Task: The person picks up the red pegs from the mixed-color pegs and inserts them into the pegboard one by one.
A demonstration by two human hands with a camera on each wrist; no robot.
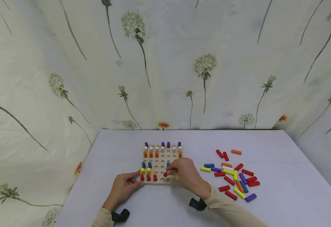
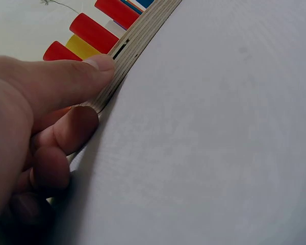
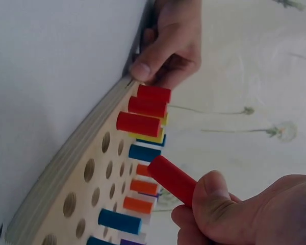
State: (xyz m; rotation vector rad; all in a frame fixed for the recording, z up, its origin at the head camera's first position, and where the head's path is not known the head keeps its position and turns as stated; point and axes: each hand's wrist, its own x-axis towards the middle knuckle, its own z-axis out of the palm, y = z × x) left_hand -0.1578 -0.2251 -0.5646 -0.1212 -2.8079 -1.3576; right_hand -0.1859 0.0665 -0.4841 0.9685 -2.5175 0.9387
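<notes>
A wooden pegboard (image 1: 159,170) lies on the table with rows of coloured pegs standing in its holes. My left hand (image 1: 123,188) holds the near left corner, its thumb (image 2: 86,76) pressed against the front edge. Between thumb and fingers of my right hand (image 1: 188,175) is a red peg (image 3: 173,178), tilted and free of the holes, above the board's nearer part. Three red pegs (image 1: 148,177) stand at the left of the near row, with yellow pegs (image 1: 149,171) and blue pegs (image 1: 149,165) behind. Orange, white and purple pegs (image 1: 168,144) fill parts of the farther rows.
Right of the board, many loose pegs (image 1: 229,180) in red, yellow, blue, orange, purple and white lie scattered on the white table (image 1: 281,201). A flower-print cloth (image 1: 177,104) hangs behind the table's far edge. Black wrist mounts (image 1: 197,204) sit on both wrists.
</notes>
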